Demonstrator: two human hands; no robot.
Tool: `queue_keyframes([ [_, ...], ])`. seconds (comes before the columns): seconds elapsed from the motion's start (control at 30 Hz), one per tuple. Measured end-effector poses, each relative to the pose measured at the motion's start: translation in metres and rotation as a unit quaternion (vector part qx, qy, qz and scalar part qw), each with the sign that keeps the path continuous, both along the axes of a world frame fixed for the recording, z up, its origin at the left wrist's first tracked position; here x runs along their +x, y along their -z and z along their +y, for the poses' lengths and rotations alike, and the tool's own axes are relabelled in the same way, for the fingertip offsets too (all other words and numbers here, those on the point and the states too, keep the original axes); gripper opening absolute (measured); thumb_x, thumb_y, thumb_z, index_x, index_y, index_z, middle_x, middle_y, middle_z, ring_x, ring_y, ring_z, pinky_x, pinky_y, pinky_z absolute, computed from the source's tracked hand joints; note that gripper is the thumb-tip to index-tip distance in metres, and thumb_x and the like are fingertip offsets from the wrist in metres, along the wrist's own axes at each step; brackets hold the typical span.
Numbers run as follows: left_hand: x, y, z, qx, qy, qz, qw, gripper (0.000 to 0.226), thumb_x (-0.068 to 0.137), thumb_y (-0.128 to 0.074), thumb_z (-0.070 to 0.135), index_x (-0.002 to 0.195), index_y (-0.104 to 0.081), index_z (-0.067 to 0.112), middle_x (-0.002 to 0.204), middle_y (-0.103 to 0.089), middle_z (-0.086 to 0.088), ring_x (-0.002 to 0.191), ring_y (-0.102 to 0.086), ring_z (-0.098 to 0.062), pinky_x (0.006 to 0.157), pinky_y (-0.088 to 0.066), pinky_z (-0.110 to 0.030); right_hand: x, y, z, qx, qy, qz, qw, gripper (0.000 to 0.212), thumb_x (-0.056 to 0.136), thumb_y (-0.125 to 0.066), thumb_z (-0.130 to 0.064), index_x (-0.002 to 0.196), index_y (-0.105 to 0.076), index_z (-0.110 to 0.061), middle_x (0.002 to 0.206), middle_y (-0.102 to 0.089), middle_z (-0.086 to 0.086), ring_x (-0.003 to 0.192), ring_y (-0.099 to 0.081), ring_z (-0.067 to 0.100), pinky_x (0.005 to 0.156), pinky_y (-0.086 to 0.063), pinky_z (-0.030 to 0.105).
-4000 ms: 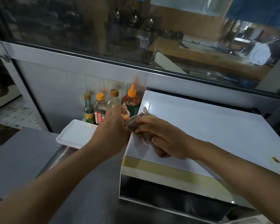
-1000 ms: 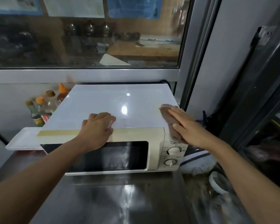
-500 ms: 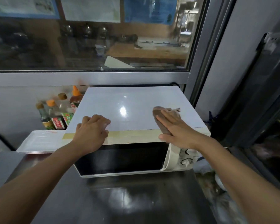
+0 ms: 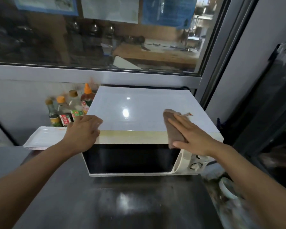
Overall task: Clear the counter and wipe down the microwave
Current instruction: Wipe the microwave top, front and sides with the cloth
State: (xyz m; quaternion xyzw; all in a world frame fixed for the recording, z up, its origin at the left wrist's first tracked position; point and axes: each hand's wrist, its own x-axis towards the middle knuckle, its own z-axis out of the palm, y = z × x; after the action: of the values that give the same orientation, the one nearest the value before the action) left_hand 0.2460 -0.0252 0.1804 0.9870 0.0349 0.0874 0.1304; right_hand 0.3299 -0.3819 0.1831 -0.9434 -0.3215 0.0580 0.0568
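A white microwave [image 4: 139, 111] stands on the steel counter [image 4: 122, 204] under the window, its dark door facing me. My right hand [image 4: 191, 135] lies flat on a brown cloth [image 4: 171, 126] at the right front of the microwave's top; the cloth hangs a little over the front edge. My left hand [image 4: 82, 132] rests with curled fingers on the microwave's front left corner.
Several sauce bottles [image 4: 68, 109] stand against the wall left of the microwave, with a stack of white trays [image 4: 41, 138] in front of them. A white bowl [image 4: 226, 187] and clutter lie at the right of the counter. A dark cabinet [image 4: 267, 104] rises on the right.
My right hand has slid the cloth from the microwave's right edge inward along the front of the top. My left hand has shifted left to the front left corner. The view has moved.
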Motion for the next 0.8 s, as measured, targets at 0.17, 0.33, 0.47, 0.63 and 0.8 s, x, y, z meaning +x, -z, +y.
queue_keyframes([
  [0.17,-0.003,0.005,0.006,-0.008,0.010,-0.009,1.000,0.036,0.091,-0.050,0.017,0.127,-0.053,0.019,0.136,-0.047,0.001,0.127,-0.039,-0.029,0.102,-0.033,-0.048,0.002,0.005,0.054,-0.021,-0.026,-0.010,0.999,0.091,0.087,-0.052,-0.056,0.150,0.008,-0.029,0.157,0.020,0.004,0.144,0.020,0.024,0.119,-0.001,0.046],
  [0.33,-0.007,0.007,0.014,-0.065,0.039,-0.037,0.996,0.034,0.090,-0.054,0.009,0.124,-0.057,0.011,0.130,-0.053,-0.005,0.123,-0.043,-0.028,0.103,-0.025,-0.032,-0.016,0.001,0.158,0.007,-0.086,-0.026,0.996,0.086,0.087,-0.053,-0.051,0.151,-0.002,-0.024,0.159,0.012,0.007,0.145,0.015,0.024,0.116,0.007,0.041],
  [0.47,-0.017,0.006,0.027,-0.098,0.018,-0.053,0.994,0.034,0.087,-0.058,0.003,0.121,-0.058,0.003,0.129,-0.055,-0.011,0.123,-0.044,-0.030,0.105,-0.026,-0.034,-0.023,0.000,0.183,0.018,-0.095,-0.025,0.995,0.083,0.088,-0.052,-0.049,0.151,-0.003,-0.026,0.159,0.012,0.003,0.145,0.015,0.020,0.119,0.000,0.041],
  [0.63,-0.023,0.007,0.035,-0.152,-0.020,-0.043,0.987,0.037,0.091,-0.055,0.011,0.128,-0.054,0.010,0.130,-0.052,-0.007,0.115,-0.050,-0.024,0.092,-0.036,-0.028,-0.010,-0.005,0.118,-0.001,-0.042,0.009,0.999,0.088,0.086,-0.053,-0.056,0.150,0.004,-0.034,0.158,0.017,-0.004,0.146,0.014,0.016,0.119,-0.011,0.041],
  [0.8,-0.021,0.011,0.034,-0.189,-0.040,-0.047,0.980,0.037,0.091,-0.054,0.013,0.128,-0.053,0.014,0.128,-0.052,-0.005,0.110,-0.052,-0.019,0.086,-0.034,-0.023,-0.008,0.000,0.121,-0.024,-0.049,0.000,0.999,0.093,0.086,-0.052,-0.057,0.150,0.008,-0.027,0.157,0.021,0.002,0.143,0.022,0.017,0.119,0.003,0.039],
])
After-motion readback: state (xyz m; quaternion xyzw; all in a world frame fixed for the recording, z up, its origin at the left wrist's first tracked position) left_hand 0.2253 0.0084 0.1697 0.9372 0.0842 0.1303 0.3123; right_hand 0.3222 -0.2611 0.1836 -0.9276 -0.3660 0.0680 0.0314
